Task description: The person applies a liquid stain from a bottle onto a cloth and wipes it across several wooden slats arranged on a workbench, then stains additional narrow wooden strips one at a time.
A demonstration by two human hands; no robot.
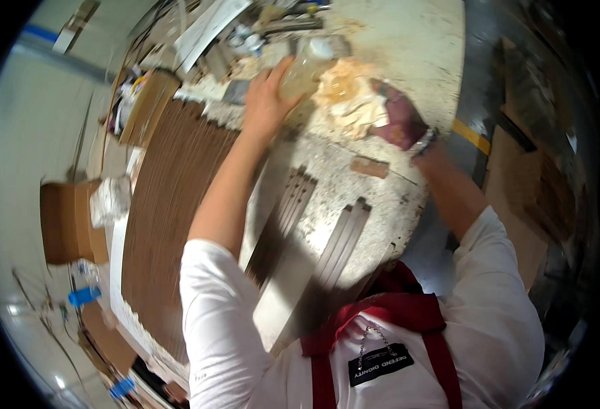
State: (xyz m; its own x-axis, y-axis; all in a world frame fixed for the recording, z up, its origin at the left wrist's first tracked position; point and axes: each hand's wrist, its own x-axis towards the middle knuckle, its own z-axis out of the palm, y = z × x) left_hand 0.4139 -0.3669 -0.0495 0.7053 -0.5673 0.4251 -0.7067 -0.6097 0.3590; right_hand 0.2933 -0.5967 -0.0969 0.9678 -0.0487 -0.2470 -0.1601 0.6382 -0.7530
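Observation:
My bare left hand (266, 99) is wrapped round a clear bottle (305, 67) with a white cap and pale yellowish contents. The bottle tilts toward the right, above the far part of the worktable (399, 191). Just right of it lies a crumpled cream cloth or paper (360, 112), with a glossy amber patch (341, 88) on it. My right hand (401, 123), in a patterned maroon glove, grips this wad at its right edge; its fingertips are partly hidden. Nearer to me lies a small brown paint roller (369, 167) with a thin wire handle.
A wide stack of thin brown strips (177, 204) covers the left side. Dark bars (286, 218) and grey bars (341, 238) lie nearer me. Tools and scraps crowd the far left, beside a cardboard box (151, 105). The table's right edge drops to the floor.

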